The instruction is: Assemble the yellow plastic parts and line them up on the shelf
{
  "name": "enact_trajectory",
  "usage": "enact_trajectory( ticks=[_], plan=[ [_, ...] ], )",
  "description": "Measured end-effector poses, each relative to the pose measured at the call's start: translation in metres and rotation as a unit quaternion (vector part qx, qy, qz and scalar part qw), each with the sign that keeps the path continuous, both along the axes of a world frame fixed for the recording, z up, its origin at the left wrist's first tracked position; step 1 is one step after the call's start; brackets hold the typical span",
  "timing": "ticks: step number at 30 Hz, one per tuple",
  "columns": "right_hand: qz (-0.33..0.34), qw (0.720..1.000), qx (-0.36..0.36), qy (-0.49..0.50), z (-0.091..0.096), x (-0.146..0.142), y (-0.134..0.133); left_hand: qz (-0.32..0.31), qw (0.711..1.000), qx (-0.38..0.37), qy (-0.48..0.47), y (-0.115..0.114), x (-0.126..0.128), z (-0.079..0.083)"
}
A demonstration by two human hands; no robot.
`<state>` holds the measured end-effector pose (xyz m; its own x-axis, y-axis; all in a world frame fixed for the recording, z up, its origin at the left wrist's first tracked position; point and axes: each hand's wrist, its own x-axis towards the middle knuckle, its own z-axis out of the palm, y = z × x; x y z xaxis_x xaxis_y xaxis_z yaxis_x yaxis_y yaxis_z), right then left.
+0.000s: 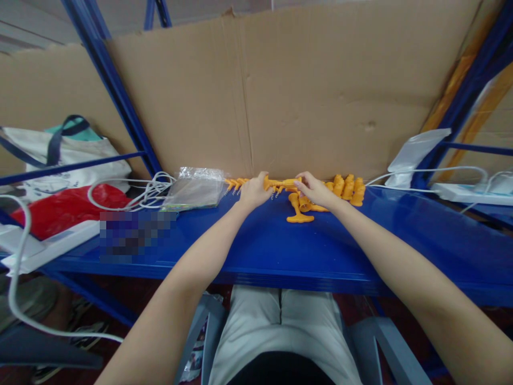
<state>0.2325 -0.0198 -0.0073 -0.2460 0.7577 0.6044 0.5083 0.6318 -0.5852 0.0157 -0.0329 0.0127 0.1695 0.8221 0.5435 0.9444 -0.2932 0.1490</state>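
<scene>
My left hand is closed at the left end of an orange plastic corkscrew held level near the back of the table. My right hand pinches its right end; the fingers partly hide how the pieces fit. Behind and left of my left hand lie several orange corkscrews with metal spirals pointing forward. Below my right hand, an orange T-shaped piece lies on the blue table, with more orange parts beside it. Several orange sleeves stand right of my right hand.
Clear plastic bags lie at left, beside coiled white cable. A red bag, a cloth tote and a white power strip are farther left. Cardboard backs the table. Another strip lies at right.
</scene>
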Motion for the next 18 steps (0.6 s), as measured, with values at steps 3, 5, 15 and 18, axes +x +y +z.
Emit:
enact_trajectory(
  ticks=[3, 5, 15, 18],
  plan=[
    [-0.001, 1.000, 0.019, -0.022, 0.000, 0.000, 0.001, -0.002, 1.000, -0.005, 0.008, 0.002, -0.001, -0.001],
    [-0.014, 0.996, 0.050, -0.078, 0.002, 0.002, -0.002, -0.004, 1.000, -0.008, 0.014, 0.003, -0.002, -0.001],
    [-0.076, 0.950, 0.160, -0.259, 0.013, 0.008, -0.012, 0.002, 0.999, -0.032, 0.028, 0.003, 0.003, -0.003],
    [-0.074, 0.954, 0.161, -0.243, 0.012, 0.006, -0.013, 0.001, 0.999, -0.023, 0.023, 0.003, 0.002, -0.004]
  ],
)
